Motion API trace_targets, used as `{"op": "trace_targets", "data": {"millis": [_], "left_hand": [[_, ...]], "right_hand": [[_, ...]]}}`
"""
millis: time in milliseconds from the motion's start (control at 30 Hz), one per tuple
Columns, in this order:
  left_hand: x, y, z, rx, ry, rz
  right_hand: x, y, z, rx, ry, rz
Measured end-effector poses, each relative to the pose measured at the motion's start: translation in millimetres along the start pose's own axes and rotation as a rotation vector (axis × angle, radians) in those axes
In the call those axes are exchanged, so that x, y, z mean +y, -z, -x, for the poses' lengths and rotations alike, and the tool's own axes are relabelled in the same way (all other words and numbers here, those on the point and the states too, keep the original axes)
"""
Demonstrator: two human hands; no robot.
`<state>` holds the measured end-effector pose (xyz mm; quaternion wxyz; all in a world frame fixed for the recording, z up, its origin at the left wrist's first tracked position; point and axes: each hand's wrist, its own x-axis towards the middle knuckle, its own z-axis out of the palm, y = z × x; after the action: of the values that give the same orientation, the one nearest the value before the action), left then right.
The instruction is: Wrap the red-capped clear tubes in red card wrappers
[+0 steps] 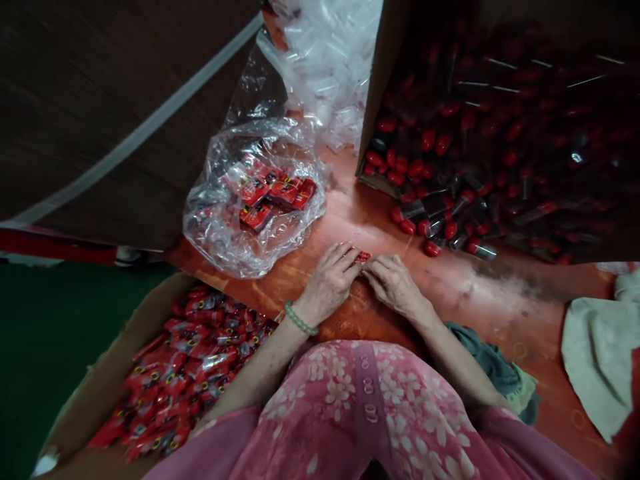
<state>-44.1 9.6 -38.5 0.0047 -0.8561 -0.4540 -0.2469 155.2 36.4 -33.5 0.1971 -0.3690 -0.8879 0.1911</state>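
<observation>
Near the middle of the table, my left hand (330, 279) and my right hand (393, 283) meet over a small red printed card (363, 256). The fingers of both hands are closed on it from either side and cover most of it. A green bead bracelet (300, 320) circles my left wrist. Up and to the left, a clear plastic bag (250, 257) lies spread open, with stacks of red printed cards (285, 189) inside. Whether the piece in my hands is folded cannot be made out.
A carton (377, 80) at the right spills red-capped clear tubes (433, 248) onto the orange table (465, 293). Clear plastic pieces (330, 73) are heaped at the back. Filled red packets (200, 360) fill a lower-left box (113, 340). Cloths (597, 360) lie at the right.
</observation>
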Motion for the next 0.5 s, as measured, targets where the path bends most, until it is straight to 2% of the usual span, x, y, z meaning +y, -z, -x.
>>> {"op": "trace_targets", "data": {"millis": [133,233,333,400,467,500], "left_hand": [[1.0,1.6,-6.8,0.116,0.017,0.063],[-0.4,0.6,-11.3,0.095,0.043,0.143],[-5.5,-1.0,-12.2,0.045,0.066,0.249],[-9.8,-1.0,-11.9,-0.01,0.083,0.333],[-13.7,0.6,-12.4,-0.068,0.106,0.405],[-15.2,2.0,-13.3,-0.092,0.12,0.432]], "right_hand": [[0.2,4.9,-4.2,-0.096,0.009,-0.032],[-0.5,10.7,-8.7,-0.135,-0.01,-0.053],[4.7,25.5,-17.0,-0.165,-0.024,-0.138],[15.1,40.1,-25.2,-0.13,-0.05,-0.169],[30.6,54.7,-35.3,0.018,-0.107,-0.029],[39.2,60.6,-40.5,0.052,-0.137,0.072]]}}
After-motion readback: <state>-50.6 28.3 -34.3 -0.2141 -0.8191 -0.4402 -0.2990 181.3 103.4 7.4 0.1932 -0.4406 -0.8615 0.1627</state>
